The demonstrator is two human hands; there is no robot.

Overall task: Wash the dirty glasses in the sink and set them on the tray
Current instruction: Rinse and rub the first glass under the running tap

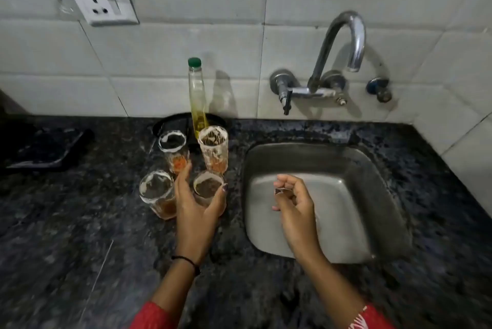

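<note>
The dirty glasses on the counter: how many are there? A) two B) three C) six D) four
D: four glasses stand left of the sink: back left, back right, front left, and the front right glass that the left hand wraps.

My left hand (pixel 198 206) hides the lower body of the glass (pixel 208 187) it grips, and the frame's edge cuts off both my sleeves.
</note>
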